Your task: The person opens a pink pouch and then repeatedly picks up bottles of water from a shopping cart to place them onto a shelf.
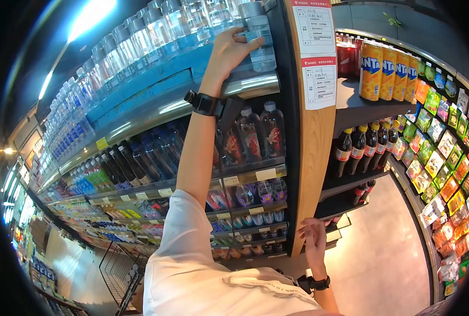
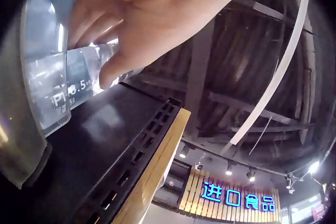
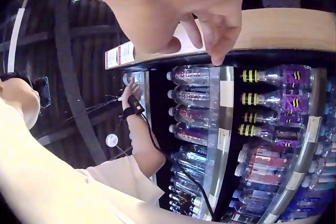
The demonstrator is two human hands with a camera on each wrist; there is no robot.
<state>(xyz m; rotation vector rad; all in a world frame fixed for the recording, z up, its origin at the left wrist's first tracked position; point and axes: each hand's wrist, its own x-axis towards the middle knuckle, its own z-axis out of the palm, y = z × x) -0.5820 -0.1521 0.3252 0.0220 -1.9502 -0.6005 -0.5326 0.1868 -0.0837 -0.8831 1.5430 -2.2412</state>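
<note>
At the right end of the top shelf, the left hand (image 1: 231, 51) grips a clear water bottle (image 1: 262, 57) that stands upright. From the left wrist, that hand (image 2: 144, 16) has its thumb and fingers around a clear bottle (image 2: 81, 71) with white print, partly hidden by the hand. Low beside the wooden shelf post, the right hand (image 1: 314, 243) holds nothing. Its fingers hang loosely bent in the right wrist view, where the hand (image 3: 181, 11) appears in front of the wooden post (image 3: 283, 27).
A row of clear bottles (image 1: 155, 31) runs left of the gripped one. Lower shelves hold more drinks, such as red-printed bottles (image 1: 251, 138). Orange cans (image 1: 371, 71) and cola bottles (image 1: 344, 146) stand right of the post (image 1: 312, 152). A wire cart (image 1: 113, 268) is at lower left.
</note>
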